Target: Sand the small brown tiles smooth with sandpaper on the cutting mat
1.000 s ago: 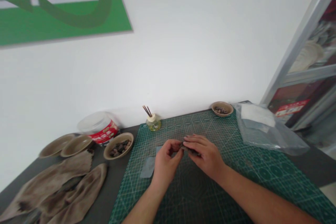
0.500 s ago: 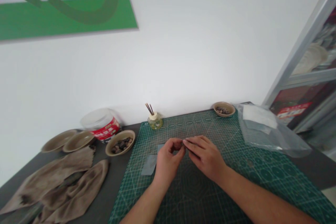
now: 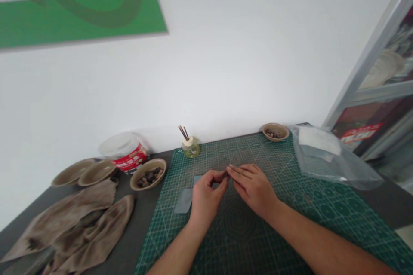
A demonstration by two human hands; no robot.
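Observation:
My left hand (image 3: 205,197) pinches a small dark brown piece (image 3: 226,175) between thumb and index finger, above the green cutting mat (image 3: 284,227). Most of that piece is covered by fingers, so its kind does not show. Against it from the other side press the fingertips of my right hand (image 3: 255,190), its fingers held together; whether they grip anything else is hidden. Just left of my left hand a grey sheet (image 3: 183,200) lies flat on the mat, with part of another bluish-grey sheet (image 3: 197,179) behind it.
A bowl of dark and brown stones (image 3: 148,174) stands left of the mat, near empty bowls (image 3: 72,172), a red-labelled tub (image 3: 125,151) and a crumpled brown cloth (image 3: 93,232). Farther back are a reed diffuser (image 3: 191,147), another bowl (image 3: 275,132) and a plastic bag (image 3: 329,154).
My right hand's fingertips have shifted slightly up and right over the small piece. The left hand keeps its pinch, and the view has tilted very slightly.

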